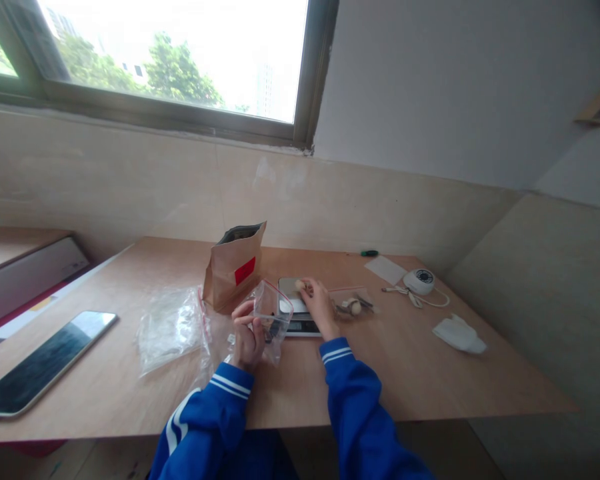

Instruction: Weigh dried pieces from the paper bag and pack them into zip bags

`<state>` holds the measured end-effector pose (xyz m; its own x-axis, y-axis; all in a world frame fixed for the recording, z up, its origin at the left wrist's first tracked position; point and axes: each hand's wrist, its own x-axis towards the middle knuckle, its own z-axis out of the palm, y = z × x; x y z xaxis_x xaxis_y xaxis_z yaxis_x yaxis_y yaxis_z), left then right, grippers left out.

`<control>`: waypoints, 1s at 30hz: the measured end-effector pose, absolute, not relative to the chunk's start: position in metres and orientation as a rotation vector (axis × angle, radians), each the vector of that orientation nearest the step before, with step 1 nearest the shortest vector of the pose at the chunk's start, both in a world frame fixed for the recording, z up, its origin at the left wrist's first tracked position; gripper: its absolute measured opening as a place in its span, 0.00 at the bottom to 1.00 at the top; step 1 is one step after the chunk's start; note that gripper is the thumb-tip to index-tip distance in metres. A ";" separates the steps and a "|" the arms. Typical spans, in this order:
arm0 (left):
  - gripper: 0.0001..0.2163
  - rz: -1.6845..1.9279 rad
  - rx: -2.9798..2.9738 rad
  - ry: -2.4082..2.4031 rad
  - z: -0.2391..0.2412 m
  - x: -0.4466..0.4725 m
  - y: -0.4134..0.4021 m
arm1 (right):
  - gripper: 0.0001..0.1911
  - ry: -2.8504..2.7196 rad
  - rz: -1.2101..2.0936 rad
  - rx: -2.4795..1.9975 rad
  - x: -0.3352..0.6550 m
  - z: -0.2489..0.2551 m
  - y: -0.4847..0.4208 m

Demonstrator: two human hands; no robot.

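My left hand (247, 339) is closed on a clear zip bag (275, 333) with a red seal line; some dark bits show inside it. Just right of the bag, my right hand (319, 301) pinches a small pale round piece (300, 285) over the plate of a digital kitchen scale (303, 328). Whether the piece touches the plate I cannot tell. Part of the scale is hidden by my right hand and the bag. Beside my right wrist lies another clear zip bag (353, 305) holding dark pieces and a pale round one. A brown paper pouch (230, 267) stands open behind my left hand.
Flat clear bags (173, 327) lie left of my hands, with a large phone or tablet (45, 367) farther left. On the right are a white round device (419, 281) with a cable, a white paper (386, 269), a crumpled tissue (459, 333) and a green-handled tool (369, 253).
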<state>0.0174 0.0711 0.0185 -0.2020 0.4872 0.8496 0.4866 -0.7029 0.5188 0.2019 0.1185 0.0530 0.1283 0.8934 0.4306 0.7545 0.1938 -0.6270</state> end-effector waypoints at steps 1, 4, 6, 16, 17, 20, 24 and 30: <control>0.01 2.119 1.981 1.209 0.019 0.018 0.071 | 0.10 -1.596 0.271 -1.534 0.200 0.057 0.117; 0.02 2.131 1.976 1.189 0.020 0.018 0.071 | 0.13 -1.376 0.459 -1.367 0.190 0.078 0.107; 0.02 2.134 1.952 1.184 0.020 0.018 0.072 | 0.15 -1.286 0.556 -1.267 0.180 0.096 0.098; 0.05 2.357 1.598 1.394 0.011 0.021 0.078 | 0.21 -1.547 0.531 -1.308 0.154 0.102 0.059; 0.05 2.370 1.559 1.420 0.012 0.021 0.079 | 0.24 -1.519 0.595 -1.333 0.152 0.093 0.057; 0.06 2.385 1.509 1.393 0.015 0.022 0.078 | 0.35 -1.463 0.828 -1.342 0.145 0.070 0.051; 0.08 2.354 1.562 1.247 0.011 0.020 0.078 | 0.37 -1.321 0.924 -1.263 0.131 0.057 0.050; 0.06 2.153 1.777 1.213 0.004 0.015 0.077 | 0.30 -1.320 0.878 -1.068 0.133 0.074 0.051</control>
<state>0.0152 0.0773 0.0042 -0.3151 0.5334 0.7850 0.3950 -0.6784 0.6195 0.1331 0.0515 0.0737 0.0824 0.9477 0.3085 0.0814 0.3021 -0.9498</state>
